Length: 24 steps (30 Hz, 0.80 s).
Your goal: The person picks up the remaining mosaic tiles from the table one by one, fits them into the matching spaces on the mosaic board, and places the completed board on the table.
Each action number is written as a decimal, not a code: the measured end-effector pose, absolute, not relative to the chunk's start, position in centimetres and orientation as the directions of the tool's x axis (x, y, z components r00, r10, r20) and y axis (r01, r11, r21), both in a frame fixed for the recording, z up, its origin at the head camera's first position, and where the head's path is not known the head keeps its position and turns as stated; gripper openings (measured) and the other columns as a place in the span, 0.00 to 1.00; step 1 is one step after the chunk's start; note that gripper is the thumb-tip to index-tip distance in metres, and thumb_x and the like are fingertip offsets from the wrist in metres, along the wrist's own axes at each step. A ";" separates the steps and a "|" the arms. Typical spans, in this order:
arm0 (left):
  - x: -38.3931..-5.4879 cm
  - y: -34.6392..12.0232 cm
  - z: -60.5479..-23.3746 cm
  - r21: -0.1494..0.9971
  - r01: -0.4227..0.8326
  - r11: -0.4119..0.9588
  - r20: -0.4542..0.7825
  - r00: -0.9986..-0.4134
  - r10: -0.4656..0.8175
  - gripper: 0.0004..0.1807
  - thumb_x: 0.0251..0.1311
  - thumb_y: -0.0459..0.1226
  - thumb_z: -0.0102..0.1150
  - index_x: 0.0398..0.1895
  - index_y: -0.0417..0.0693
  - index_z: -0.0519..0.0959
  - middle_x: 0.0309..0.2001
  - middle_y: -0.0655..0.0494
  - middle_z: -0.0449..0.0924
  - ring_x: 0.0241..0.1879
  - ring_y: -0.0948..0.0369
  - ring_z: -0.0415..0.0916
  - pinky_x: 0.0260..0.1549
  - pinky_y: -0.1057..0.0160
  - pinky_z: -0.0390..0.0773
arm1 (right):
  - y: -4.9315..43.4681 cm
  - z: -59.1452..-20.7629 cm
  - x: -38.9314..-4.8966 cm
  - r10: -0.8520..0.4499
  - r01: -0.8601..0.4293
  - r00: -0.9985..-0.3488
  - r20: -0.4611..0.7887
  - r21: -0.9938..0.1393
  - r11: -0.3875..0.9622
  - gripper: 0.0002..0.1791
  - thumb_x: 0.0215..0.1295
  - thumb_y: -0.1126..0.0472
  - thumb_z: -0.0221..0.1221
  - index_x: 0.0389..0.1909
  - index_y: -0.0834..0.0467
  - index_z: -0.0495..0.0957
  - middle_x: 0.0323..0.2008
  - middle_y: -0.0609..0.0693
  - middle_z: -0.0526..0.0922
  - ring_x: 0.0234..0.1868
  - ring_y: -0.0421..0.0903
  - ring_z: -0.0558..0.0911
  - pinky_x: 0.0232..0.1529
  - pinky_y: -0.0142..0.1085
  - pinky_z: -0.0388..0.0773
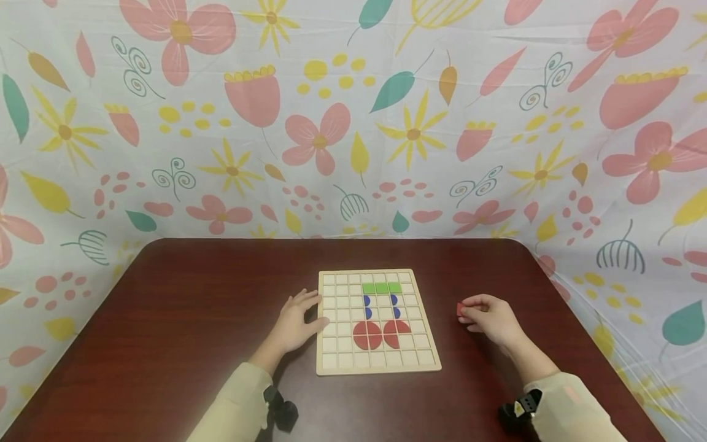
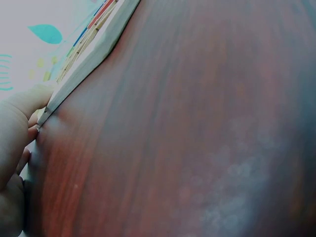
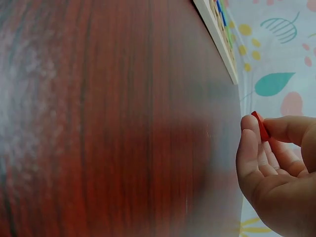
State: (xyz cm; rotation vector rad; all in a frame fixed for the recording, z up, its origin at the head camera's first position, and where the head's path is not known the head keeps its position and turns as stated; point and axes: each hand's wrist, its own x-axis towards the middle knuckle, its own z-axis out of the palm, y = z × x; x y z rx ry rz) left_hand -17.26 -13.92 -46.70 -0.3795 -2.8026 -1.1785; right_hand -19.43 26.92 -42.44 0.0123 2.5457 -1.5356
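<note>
A square wooden grid board [image 1: 342,361] lies on the table with coloured flat pieces in its cells. My left hand [image 1: 294,320] rests at the board's left edge, thumb over the rim and fingers along the side. To the right of the board, my right hand [image 1: 493,317] pinches a small red piece [image 3: 260,126] between thumb and fingertips, its outline partly hidden. On the board, three green squares [image 1: 382,288] form a row above two columns of blue half-discs [image 1: 367,301]. Lower down are a full red circle [image 1: 367,335] and a three-quarter red circle [image 1: 393,331], open at its lower right.
The dark reddish-brown table [image 1: 182,319] has a glossy surface and rounded far corners. Behind it hangs a white cloth [image 1: 353,184] printed with flowers and leaves. Black wrist devices [image 1: 283,410] sit at the cuffs of both light sleeves [image 1: 234,405].
</note>
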 end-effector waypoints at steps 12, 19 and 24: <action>-17.3 -13.9 -46.6 0.691 0.262 0.674 0.164 -0.965 0.206 0.31 0.57 0.45 0.63 0.62 0.39 0.71 0.66 0.44 0.68 0.71 0.44 0.54 0.68 0.38 0.46 | 26.5 -42.4 -19.1 -0.140 0.096 -0.978 -0.154 -0.931 0.353 0.24 0.66 0.68 0.54 0.60 0.75 0.64 0.37 0.55 0.82 0.37 0.39 0.86 0.38 0.37 0.84; -17.2 -13.9 -46.6 0.689 0.262 0.675 0.163 -0.964 0.208 0.31 0.57 0.44 0.63 0.62 0.39 0.71 0.66 0.44 0.68 0.71 0.45 0.53 0.69 0.38 0.46 | 26.0 -42.3 -18.8 -0.157 0.115 -0.972 -0.173 -0.939 0.323 0.25 0.65 0.66 0.56 0.58 0.75 0.65 0.38 0.56 0.84 0.37 0.42 0.86 0.37 0.38 0.84; -17.2 -13.9 -46.7 0.690 0.260 0.676 0.160 -0.965 0.207 0.31 0.57 0.44 0.63 0.62 0.39 0.71 0.66 0.44 0.68 0.71 0.44 0.54 0.69 0.38 0.46 | 25.7 -42.3 -18.4 -0.139 0.119 -0.972 -0.192 -0.903 0.413 0.23 0.65 0.61 0.57 0.58 0.70 0.69 0.41 0.56 0.86 0.39 0.43 0.84 0.35 0.38 0.82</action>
